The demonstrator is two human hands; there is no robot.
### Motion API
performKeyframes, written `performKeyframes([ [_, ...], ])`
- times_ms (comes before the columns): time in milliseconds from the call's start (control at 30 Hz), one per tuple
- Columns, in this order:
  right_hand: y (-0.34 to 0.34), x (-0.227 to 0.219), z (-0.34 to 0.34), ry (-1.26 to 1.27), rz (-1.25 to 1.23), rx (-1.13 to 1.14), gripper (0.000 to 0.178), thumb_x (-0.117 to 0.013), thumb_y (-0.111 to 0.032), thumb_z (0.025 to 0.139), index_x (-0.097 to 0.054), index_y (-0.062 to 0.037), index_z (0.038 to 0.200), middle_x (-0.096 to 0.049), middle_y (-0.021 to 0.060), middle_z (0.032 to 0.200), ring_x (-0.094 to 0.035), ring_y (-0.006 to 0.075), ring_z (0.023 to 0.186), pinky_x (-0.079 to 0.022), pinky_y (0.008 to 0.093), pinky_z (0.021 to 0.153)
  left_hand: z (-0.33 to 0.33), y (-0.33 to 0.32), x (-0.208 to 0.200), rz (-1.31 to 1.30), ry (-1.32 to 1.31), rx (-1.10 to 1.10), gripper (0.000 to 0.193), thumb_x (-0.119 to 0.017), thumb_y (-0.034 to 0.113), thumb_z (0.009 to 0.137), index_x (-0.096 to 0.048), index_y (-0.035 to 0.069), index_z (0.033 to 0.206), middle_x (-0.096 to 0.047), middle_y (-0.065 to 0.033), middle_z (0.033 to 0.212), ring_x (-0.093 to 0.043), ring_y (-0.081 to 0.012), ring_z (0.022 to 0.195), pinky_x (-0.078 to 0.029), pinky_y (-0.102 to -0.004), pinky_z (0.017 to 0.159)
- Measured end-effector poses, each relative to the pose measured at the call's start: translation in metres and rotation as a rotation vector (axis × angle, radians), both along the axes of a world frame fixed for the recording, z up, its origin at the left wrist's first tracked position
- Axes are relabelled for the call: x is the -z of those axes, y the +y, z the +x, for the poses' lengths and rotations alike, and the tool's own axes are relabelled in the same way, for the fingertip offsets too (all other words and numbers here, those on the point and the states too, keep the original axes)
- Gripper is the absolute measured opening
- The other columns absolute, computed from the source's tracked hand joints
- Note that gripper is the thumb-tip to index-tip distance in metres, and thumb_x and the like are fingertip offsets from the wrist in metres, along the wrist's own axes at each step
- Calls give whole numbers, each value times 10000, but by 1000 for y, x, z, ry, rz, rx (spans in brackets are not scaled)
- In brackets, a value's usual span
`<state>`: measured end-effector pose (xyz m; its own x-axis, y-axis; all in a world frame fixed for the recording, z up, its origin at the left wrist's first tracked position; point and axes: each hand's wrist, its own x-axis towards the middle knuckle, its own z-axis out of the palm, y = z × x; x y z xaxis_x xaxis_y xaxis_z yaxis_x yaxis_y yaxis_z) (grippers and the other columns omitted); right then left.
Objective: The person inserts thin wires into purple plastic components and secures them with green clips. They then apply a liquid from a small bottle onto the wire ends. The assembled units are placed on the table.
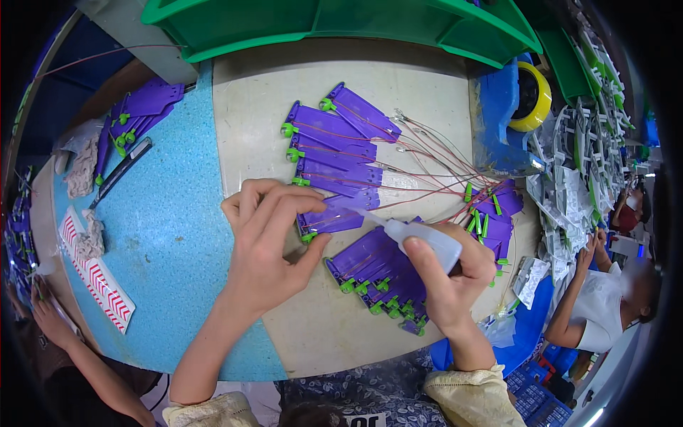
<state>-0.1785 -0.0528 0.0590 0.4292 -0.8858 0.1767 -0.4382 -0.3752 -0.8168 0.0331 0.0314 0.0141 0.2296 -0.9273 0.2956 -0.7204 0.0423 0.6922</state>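
My left hand (267, 238) has its thumb and fingertips closed around the left end of a purple plastic panel (345, 219) with a green clip (308, 237). My right hand (462, 274) is wrapped round a translucent white squeeze bottle (435, 243). Its thin nozzle points left, over the held panel; whether the tip touches it I cannot tell. Beyond, several similar purple panels (331, 128) lie in a fanned row, with thin red-brown wires (434, 181) running right. Nearer me, a pile of overlapping purple panels (373, 263) with green clips lies partly behind my right hand.
A green bin (356, 21) stands at the back. More purple panels (142, 107), a dark strip (124, 174) and a red-and-white marked strip (96, 270) lie on the blue mat (178, 235). A yellow-rimmed wheel (533, 96) and a co-worker (605, 302) are at right; another person's hand (51, 317) is far left.
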Motion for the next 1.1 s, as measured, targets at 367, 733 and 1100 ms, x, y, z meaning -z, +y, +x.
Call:
performKeyframes([
  [367,5,-12,-6,99,108,51,156,-813,-104,844,-754,37,875,-716,53,716,-620,92,602,-459,248,547,2,2,0,-26,2,17,352,-851,107,650,-668,86,949,-716,-41,1075,-564,-268,1036,-338,-405,931],
  [733,7,-13,-13,-101,196,89,144,-807,-86,847,-756,42,889,-706,29,722,-576,54,606,-415,221,543,-3,7,3,-34,-133,17,307,-851,122,661,-606,101,846,-720,-28,1069,-560,-287,1038,-299,-450,937],
  [1100,12,-19,-9,61,131,63,164,-755,-128,876,-736,29,833,-657,-4,717,-529,56,636,-375,232,582,-3,5,3,-46,-47,13,334,-834,59,647,-615,103,894,-716,-28,1070,-551,-283,1032,-309,-434,931],
])
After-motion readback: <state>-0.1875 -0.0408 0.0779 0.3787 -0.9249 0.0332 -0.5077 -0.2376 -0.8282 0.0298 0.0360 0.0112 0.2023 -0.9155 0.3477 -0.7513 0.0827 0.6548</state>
